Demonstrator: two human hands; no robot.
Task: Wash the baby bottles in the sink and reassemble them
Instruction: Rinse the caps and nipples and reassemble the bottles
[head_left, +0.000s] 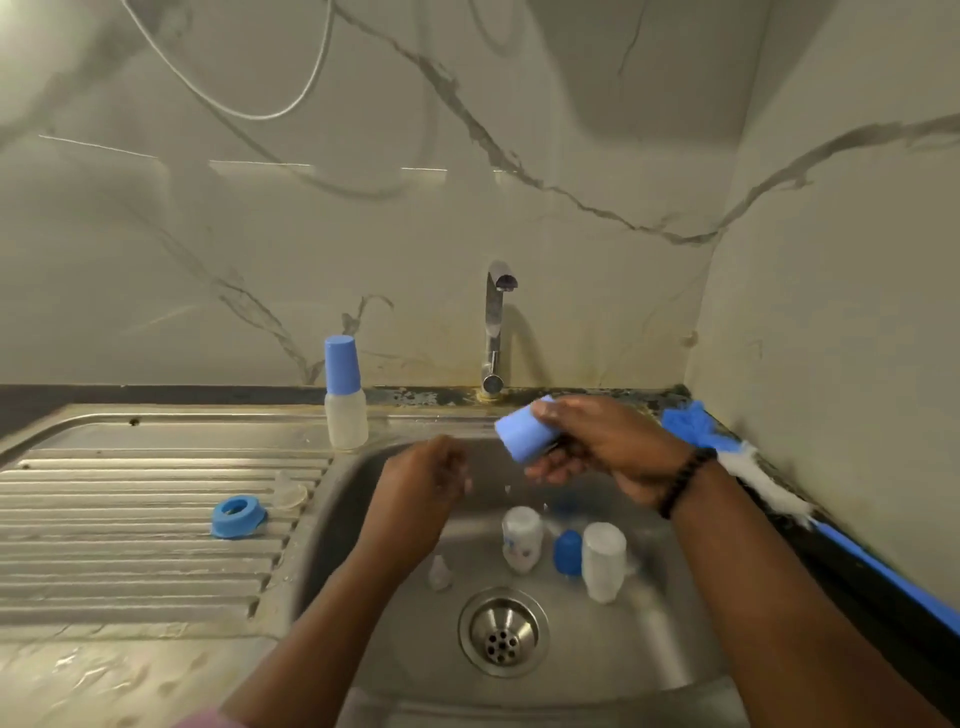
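Observation:
My right hand (608, 441) grips a blue bottle cap (524, 434) above the steel sink (363, 519), under the tap. My left hand (421, 478) hangs over the basin's left side, fingers loosely curled, holding nothing. In the basin lie two clear bottle bodies (522, 538) (602, 561), a small blue cap (567, 552) between them and a clear teat (439, 571). An assembled bottle with a blue cap (344, 395) stands upright at the sink's back left rim. On the drainboard sit a blue screw ring (238, 517) and a clear teat (288, 491).
The tap (496, 322) rises behind the sink, with no water visible. A blue-handled bottle brush (748, 462) lies along the counter's right edge by the wall. The drain (503, 631) is at the basin's front. The ridged drainboard (130, 545) stretches to the left.

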